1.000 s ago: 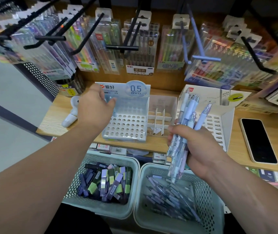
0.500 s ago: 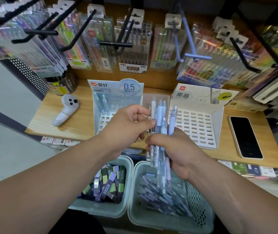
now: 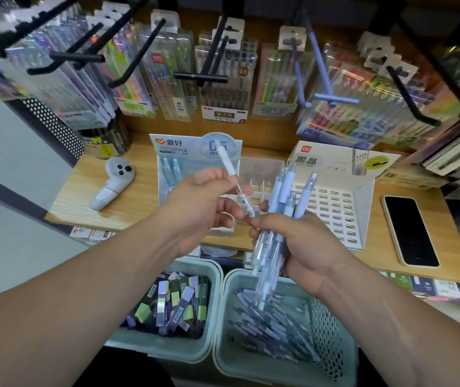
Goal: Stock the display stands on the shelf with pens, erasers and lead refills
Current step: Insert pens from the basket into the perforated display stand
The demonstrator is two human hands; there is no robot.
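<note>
My left hand (image 3: 203, 208) pinches a single white pen (image 3: 231, 170), tilted up over the blue 0.5 mm pen stand (image 3: 167, 166). Just right of it, my right hand (image 3: 304, 247) grips a bundle of pale blue pens (image 3: 284, 196) pointing up. A clear divided stand (image 3: 262, 169) sits between the blue stand and a white stand with a grid of slots (image 3: 334, 210). Below the shelf, one green basket (image 3: 334, 325) holds many pens and another green basket (image 3: 212, 275) holds lead refill boxes (image 3: 173, 303).
A white controller (image 3: 111, 182) lies on the wooden shelf (image 3: 128, 196) at left; a phone (image 3: 410, 230) lies at right. Black hooks (image 3: 200, 76) with packaged pens hang overhead. A dark pen cup (image 3: 106, 141) stands at back left.
My left hand left the blue stand, came to the bundle and pulled one white pen out of it. My right hand moved the bundle left, toward the middle.
</note>
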